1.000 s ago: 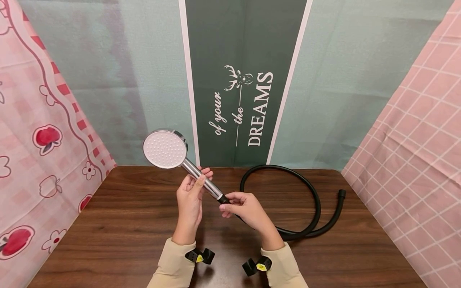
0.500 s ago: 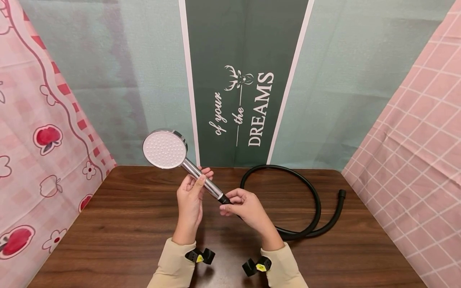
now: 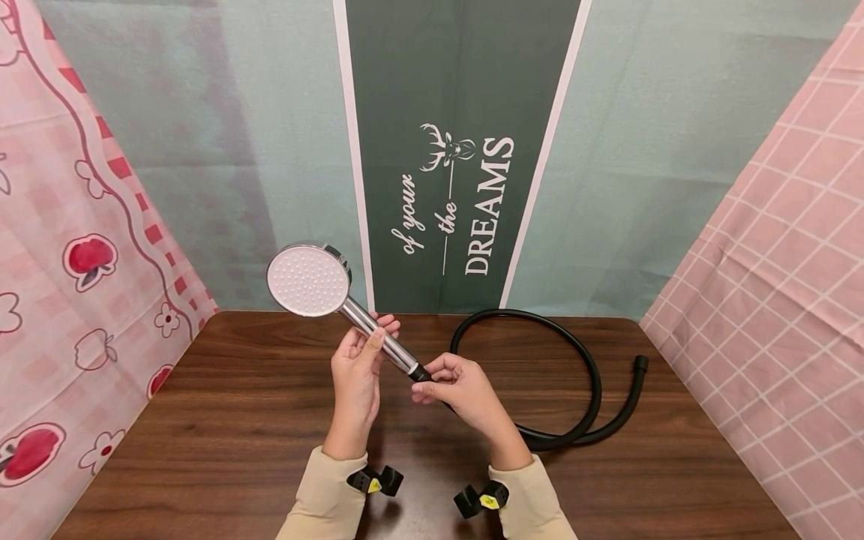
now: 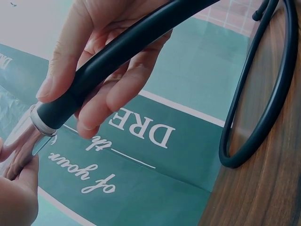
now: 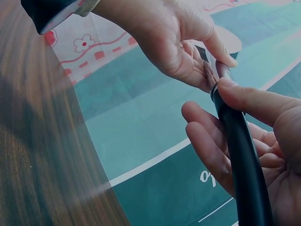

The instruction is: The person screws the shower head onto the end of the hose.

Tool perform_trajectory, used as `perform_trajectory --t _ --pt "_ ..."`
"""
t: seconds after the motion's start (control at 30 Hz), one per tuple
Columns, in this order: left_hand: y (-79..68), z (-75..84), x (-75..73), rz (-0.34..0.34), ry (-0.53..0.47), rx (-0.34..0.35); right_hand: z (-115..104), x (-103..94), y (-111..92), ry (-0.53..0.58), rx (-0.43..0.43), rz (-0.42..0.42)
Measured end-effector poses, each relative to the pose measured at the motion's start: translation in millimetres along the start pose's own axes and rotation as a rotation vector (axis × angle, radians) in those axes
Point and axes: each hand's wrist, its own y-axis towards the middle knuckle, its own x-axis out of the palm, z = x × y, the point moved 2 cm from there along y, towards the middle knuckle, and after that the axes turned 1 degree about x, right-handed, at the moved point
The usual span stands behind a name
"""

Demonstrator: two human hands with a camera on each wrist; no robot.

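My left hand point(image 3: 354, 379) grips the chrome handle of a shower head point(image 3: 309, 279), thumb along its front and fingers behind. The round white spray face tilts up at the left, raised above the table. At the handle's lower end, my right hand point(image 3: 462, 388) pinches the black end of a shower hose point(image 3: 594, 367) between thumb and fingers. In the left wrist view the hose end point(image 4: 59, 110) meets a pale ring at the base of the chrome handle. From the right wrist view, the hose point(image 5: 244, 165) runs back through the right palm.
The hose's other end point(image 3: 640, 364) lies loose on the right of the brown wooden table point(image 3: 223, 420), past a wide loop. A green and teal printed cloth point(image 3: 445, 67) stands behind. Pink cloths point(image 3: 88, 187) flank both sides. Black cameras point(image 3: 373, 480) sit on both wrists.
My right fingers have shifted slightly on the hose end, showing a little more of the black fitting. The left hand and the shower head have stayed in place.
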Motion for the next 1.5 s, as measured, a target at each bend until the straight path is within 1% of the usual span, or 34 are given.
perform_trajectory --t 0.4,0.63,1.07,1.5 --pt "0.1 1.1 1.4 -0.006 -0.006 0.003 3.0 -1.0 1.3 -0.028 -0.007 0.000" --pt "0.0 0.7 1.7 0.005 -0.013 -0.003 1.5 -0.7 1.1 -0.025 -0.005 -0.006" --pt "0.6 0.6 1.0 0.000 -0.017 -0.003 1.2 -0.6 0.9 -0.015 0.020 -0.013" --pt "0.3 1.7 1.2 -0.002 -0.014 -0.004 1.6 -0.8 0.7 -0.015 0.011 -0.019"
